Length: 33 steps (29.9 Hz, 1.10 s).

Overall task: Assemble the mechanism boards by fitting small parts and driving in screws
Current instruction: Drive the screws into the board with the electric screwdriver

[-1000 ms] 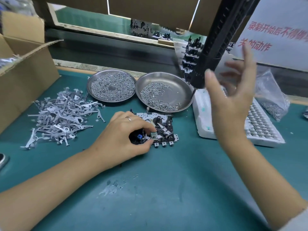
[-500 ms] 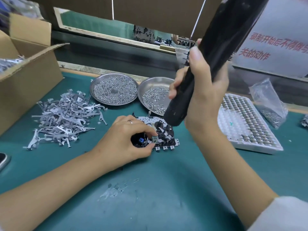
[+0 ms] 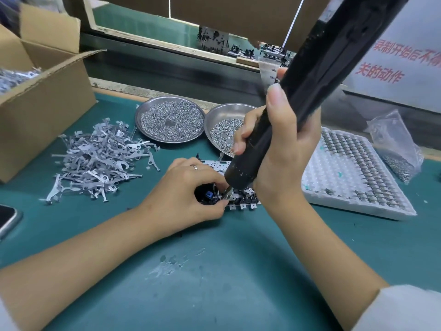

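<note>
A small mechanism board (image 3: 241, 199) with black and metal parts and a blue piece lies on the green mat at the centre. My left hand (image 3: 186, 192) pinches the board's left side, thumb and fingers curled round its edge. My right hand (image 3: 276, 149) grips a long black electric screwdriver (image 3: 298, 101) that slants down from the upper right. Its bit touches the board just right of my left fingertips. Much of the board is hidden under both hands.
Two metal dishes of screws (image 3: 170, 121) (image 3: 224, 130) stand behind the board. A heap of grey metal levers (image 3: 95, 161) lies at left, beside a cardboard box (image 3: 40, 99). A white tray of small parts (image 3: 353, 173) and a plastic bag (image 3: 393, 144) sit at right. A phone (image 3: 7, 220) lies at the left edge.
My right hand took hold of the hanging screwdriver and brought it down until the bit reached the board. My left hand stayed on the board.
</note>
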Tool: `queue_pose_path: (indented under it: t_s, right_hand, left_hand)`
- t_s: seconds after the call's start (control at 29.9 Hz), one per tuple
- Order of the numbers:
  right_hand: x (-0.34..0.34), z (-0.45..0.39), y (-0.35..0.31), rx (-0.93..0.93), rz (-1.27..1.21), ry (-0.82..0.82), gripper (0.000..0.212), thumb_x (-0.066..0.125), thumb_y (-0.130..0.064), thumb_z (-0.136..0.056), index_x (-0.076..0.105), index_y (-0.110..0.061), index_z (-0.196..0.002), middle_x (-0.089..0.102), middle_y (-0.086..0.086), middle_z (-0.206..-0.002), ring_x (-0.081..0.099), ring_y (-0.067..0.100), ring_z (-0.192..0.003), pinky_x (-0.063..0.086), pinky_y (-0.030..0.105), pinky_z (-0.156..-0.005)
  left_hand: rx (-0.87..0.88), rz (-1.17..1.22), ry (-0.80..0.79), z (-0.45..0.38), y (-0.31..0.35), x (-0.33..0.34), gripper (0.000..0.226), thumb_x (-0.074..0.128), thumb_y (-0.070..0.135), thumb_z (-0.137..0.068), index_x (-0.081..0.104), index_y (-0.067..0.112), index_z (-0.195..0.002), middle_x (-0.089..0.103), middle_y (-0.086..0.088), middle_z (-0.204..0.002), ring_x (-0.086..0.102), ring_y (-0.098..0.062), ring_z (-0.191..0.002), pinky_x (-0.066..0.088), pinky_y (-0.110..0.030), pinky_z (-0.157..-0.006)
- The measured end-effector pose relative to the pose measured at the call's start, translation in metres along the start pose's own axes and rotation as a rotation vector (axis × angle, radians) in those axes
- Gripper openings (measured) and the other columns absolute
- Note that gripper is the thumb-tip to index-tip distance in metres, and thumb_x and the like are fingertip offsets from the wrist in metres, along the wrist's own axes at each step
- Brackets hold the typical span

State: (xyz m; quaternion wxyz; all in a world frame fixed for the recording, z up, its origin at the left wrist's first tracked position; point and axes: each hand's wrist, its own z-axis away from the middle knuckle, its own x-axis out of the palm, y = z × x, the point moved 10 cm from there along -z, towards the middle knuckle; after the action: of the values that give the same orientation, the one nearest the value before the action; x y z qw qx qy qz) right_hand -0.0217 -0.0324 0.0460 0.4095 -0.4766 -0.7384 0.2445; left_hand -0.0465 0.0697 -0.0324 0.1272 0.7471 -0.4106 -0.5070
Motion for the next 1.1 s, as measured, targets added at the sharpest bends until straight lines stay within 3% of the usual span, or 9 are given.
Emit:
queue_pose_path:
  t_s: [0.27,0.5,1.1]
  right_hand:
    - [0.0003,0.0002,-0.0009,0.004,0.001,0.003,0.019,0.058,-0.025,-0.081,0.046,-0.014,-0.089,0.045,0.007,-0.049,0.042,0.021,-0.034,0.037,0.024,-0.040]
    - [-0.0036,-0.0009,0.0003,0.002,0.026,0.025,0.009,0.054,-0.014,-0.087,0.045,-0.013,-0.088,0.044,0.007,-0.048,0.042,0.021,-0.034,0.036,0.023,-0.041]
    - [0.0018,0.0001,-0.0016,-0.029,0.029,-0.020,0.014,0.056,-0.017,-0.087,0.042,-0.014,-0.086,0.045,0.005,-0.049,0.042,0.020,-0.033,0.037,0.022,-0.039]
  left_hand:
    - [0.007,0.004,0.011,0.0003,-0.0001,-0.0001,0.018,0.072,0.029,-0.065,0.072,0.020,-0.081,0.056,0.026,-0.075,0.055,-0.013,-0.082,0.040,-0.038,-0.089]
    - [0.009,0.012,0.014,0.0002,-0.0018,0.0002,0.017,0.073,0.029,-0.065,0.071,0.023,-0.080,0.054,0.029,-0.072,0.051,-0.008,-0.081,0.039,-0.035,-0.087]
    - [0.010,-0.006,0.008,-0.0001,-0.0013,0.0001,0.019,0.073,0.029,-0.065,0.072,0.018,-0.080,0.056,0.028,-0.074,0.052,-0.009,-0.080,0.038,-0.033,-0.087]
